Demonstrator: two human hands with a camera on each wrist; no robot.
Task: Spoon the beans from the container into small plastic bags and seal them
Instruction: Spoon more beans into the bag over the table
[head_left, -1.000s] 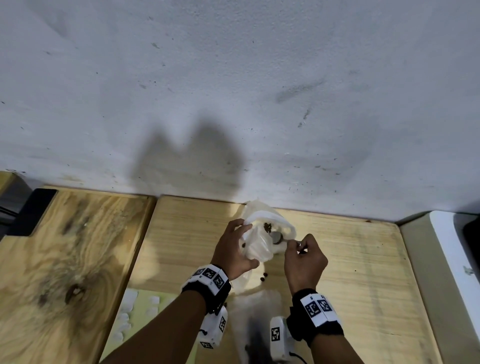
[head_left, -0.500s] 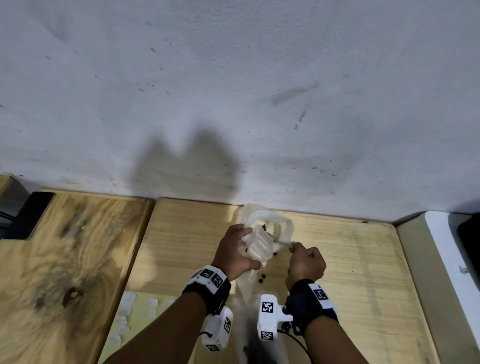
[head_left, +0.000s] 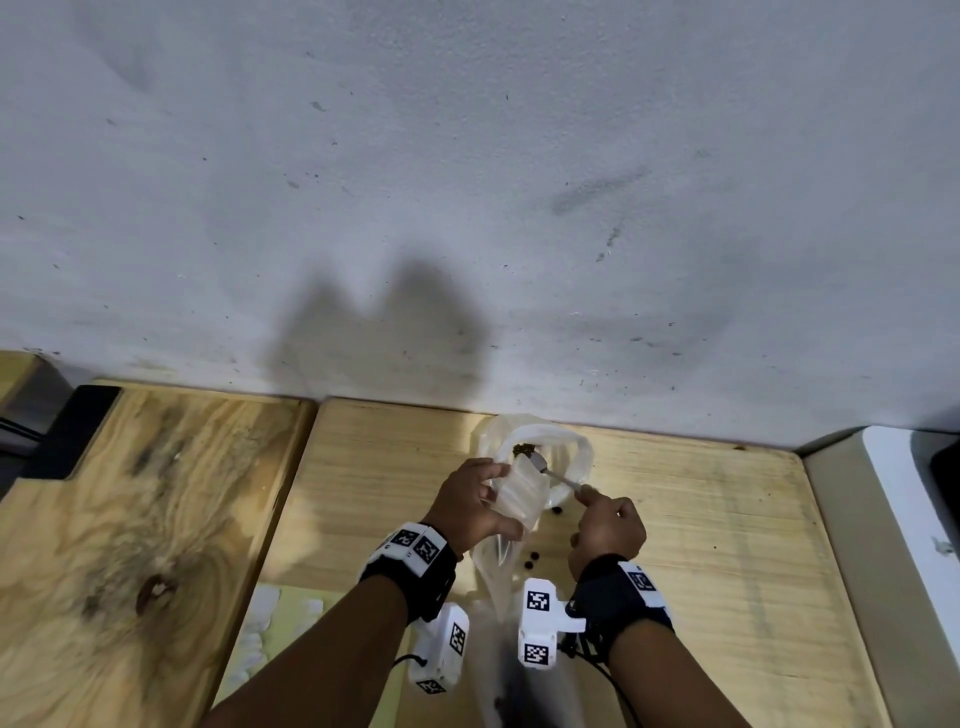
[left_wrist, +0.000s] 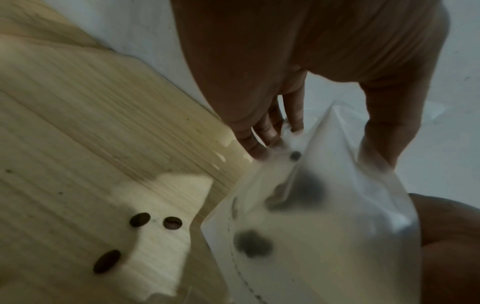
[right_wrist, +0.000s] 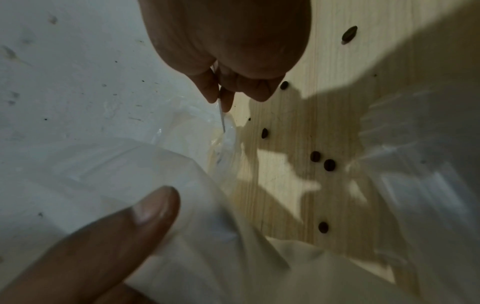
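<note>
My left hand (head_left: 488, 501) grips a small clear plastic bag (head_left: 519, 493), fingers (left_wrist: 259, 142) on one side and thumb (right_wrist: 145, 209) on the other. A few dark beans (left_wrist: 253, 242) show through the bag (left_wrist: 324, 216). My right hand (head_left: 592, 501) pinches the handle of a metal spoon (head_left: 553, 472), seen as a thin handle (right_wrist: 222, 115) in the right wrist view. The spoon's bowl carries a heap of beans (head_left: 524, 448) just past the bag's mouth, over the white round container (head_left: 579, 449) by the wall. Loose beans (head_left: 532, 560) lie on the light wooden table (head_left: 701, 545).
A darker wooden board (head_left: 130, 519) adjoins on the left, with a black object (head_left: 67, 431) at its far corner. The grey wall (head_left: 467, 208) rises just behind the container. A white appliance edge (head_left: 909, 519) borders the right. A larger plastic bag (head_left: 498, 665) lies near me, beside a pale green sheet (head_left: 275, 623).
My right hand dipped toward me, turned and came back up; the spoon now shows a heap of beans behind the bag's mouth. My left hand kept hold of the small bag.
</note>
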